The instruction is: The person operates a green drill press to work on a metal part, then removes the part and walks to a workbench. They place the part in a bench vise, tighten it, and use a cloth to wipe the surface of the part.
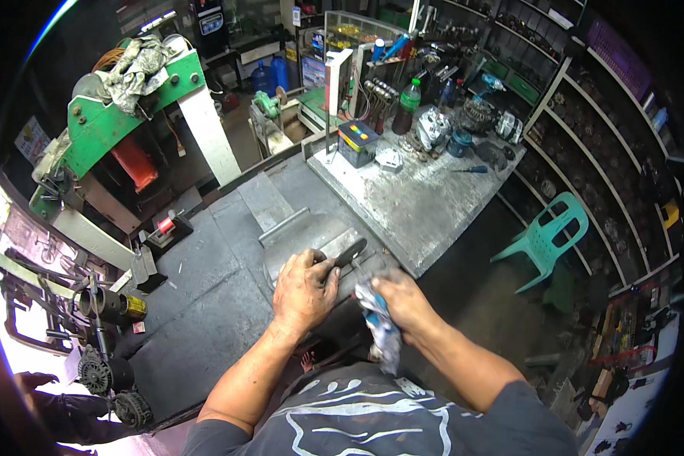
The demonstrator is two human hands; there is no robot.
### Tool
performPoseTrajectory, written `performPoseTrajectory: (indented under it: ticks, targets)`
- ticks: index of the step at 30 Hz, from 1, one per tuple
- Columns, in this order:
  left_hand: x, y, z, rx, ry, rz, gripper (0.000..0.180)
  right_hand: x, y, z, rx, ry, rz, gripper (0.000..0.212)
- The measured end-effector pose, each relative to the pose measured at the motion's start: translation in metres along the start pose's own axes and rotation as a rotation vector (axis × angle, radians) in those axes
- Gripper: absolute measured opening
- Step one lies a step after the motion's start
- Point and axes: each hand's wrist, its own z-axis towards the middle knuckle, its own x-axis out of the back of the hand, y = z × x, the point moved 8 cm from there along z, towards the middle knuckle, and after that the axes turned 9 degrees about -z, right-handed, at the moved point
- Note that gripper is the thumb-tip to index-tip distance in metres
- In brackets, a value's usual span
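Observation:
My left hand is closed over a dark, disc-shaped part, its fingers and thumb gripping the near side. Beneath it is a grey metal plate or bench fixture on the dark workbench. To the right, my right hand, smeared by motion, grips a crumpled white and blue rag that hangs down toward my shirt. Its fingertips are close to the disc's right side, where a short light stub seems to stick out; blur hides whether they touch.
A worn metal-topped table adjoins the bench, holding a battery, a green-capped bottle and alternators. A green press frame stands left. Alternators and another person's dark sleeve are lower left. A teal chair stands right.

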Motion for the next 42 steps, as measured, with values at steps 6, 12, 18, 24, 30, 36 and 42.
performPoseTrajectory:
  ticks: [6,12,18,24,30,36,42]
  targets:
    - [0.001,0.002,0.005,-0.044,0.041,0.028,0.022,0.015,-0.010,0.010,-0.066,-0.250,0.347,0.026]
    - [-0.001,0.003,0.006,-0.005,0.034,0.069,0.026,0.033,-0.036,0.000,-0.030,-0.171,0.055,0.027]
    - [0.002,0.002,0.003,-0.009,0.047,0.062,0.025,0.031,-0.052,0.006,0.079,-0.056,-0.285,0.022]
    - [0.002,-0.001,0.005,-0.003,0.026,0.049,0.025,0.016,-0.066,-0.011,1.103,0.135,-1.237,0.019]
    - [0.001,-0.002,0.005,0.003,0.032,0.040,0.025,0.012,-0.039,-0.003,0.785,0.140,-1.309,0.014]
    - [-0.002,-0.005,0.008,0.007,0.025,0.046,0.024,0.003,-0.050,-0.004,0.872,0.135,-0.935,0.023]
    - [-0.004,-0.005,0.009,0.003,-0.006,0.035,0.026,-0.010,-0.035,0.001,0.174,-0.159,0.194,0.022]
